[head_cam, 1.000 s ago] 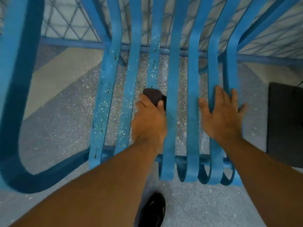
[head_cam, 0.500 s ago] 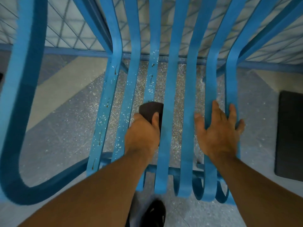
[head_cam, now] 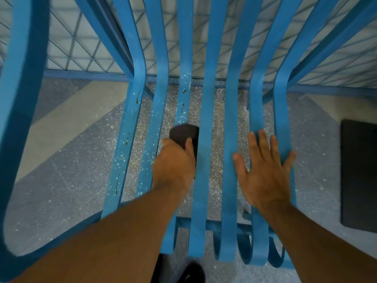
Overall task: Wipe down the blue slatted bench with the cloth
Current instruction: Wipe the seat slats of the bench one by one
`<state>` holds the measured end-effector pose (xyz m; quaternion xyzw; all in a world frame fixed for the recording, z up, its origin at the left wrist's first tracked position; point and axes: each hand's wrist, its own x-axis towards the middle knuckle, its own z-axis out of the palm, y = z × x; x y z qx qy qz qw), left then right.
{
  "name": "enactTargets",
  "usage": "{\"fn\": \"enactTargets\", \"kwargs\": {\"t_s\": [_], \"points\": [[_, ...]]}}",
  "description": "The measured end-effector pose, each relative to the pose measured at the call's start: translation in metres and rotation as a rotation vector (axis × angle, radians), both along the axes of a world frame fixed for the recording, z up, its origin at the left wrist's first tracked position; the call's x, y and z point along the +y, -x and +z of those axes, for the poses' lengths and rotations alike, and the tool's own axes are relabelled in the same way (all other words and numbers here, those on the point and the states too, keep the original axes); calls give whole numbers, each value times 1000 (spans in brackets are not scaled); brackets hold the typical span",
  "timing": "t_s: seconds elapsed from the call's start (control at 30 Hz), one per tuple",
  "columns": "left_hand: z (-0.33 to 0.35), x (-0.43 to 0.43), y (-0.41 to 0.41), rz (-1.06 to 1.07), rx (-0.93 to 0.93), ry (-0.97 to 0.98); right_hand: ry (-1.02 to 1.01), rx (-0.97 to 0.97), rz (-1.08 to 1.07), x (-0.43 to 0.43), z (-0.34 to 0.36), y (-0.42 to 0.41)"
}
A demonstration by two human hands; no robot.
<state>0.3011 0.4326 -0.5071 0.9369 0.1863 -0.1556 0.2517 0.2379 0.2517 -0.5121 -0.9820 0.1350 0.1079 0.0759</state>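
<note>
The blue slatted bench [head_cam: 206, 111] fills the view, its seat slats running away from me and bending up into the backrest. My left hand [head_cam: 174, 166] grips a dark brown cloth [head_cam: 183, 133] and presses it onto the third slat from the left. White specks and small brown streaks mark the left slats beyond the cloth. Spread flat, my right hand [head_cam: 265, 172] rests on the right-hand slats with its fingers straight.
A blue curved armrest [head_cam: 18, 123] loops round at the left. Speckled grey floor [head_cam: 61, 172] with a pale stripe shows between the slats. A dark mat [head_cam: 359, 176] lies at the right. A black shoe [head_cam: 193, 272] shows below the seat's front edge. Behind stands a wire fence [head_cam: 81, 52].
The cloth and my left hand stay at about the same spot on the third slat, and my right hand stays flat on the right slats. My head has shifted, so the bench sits lower in view.
</note>
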Motion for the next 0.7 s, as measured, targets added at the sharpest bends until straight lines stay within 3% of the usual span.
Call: {"fn": "enactTargets", "kwargs": {"t_s": [0.1,0.3,0.43,0.53,0.7], "points": [[-2,-7,-26,12,-42,-27,8,-10,20,0,-1,-1],[-6,0,13,-250,-186,-120,-54,-128,-156,6,3,-44],[-6,6,13,-138,-142,-84,-15,-10,-145,11,-7,-78],[-6,-3,-22,-49,-67,-35,19,-6,-118,11,-9,-74],[-14,-23,-92,-53,-100,-20,61,13,-108,13,-7,-75]]}}
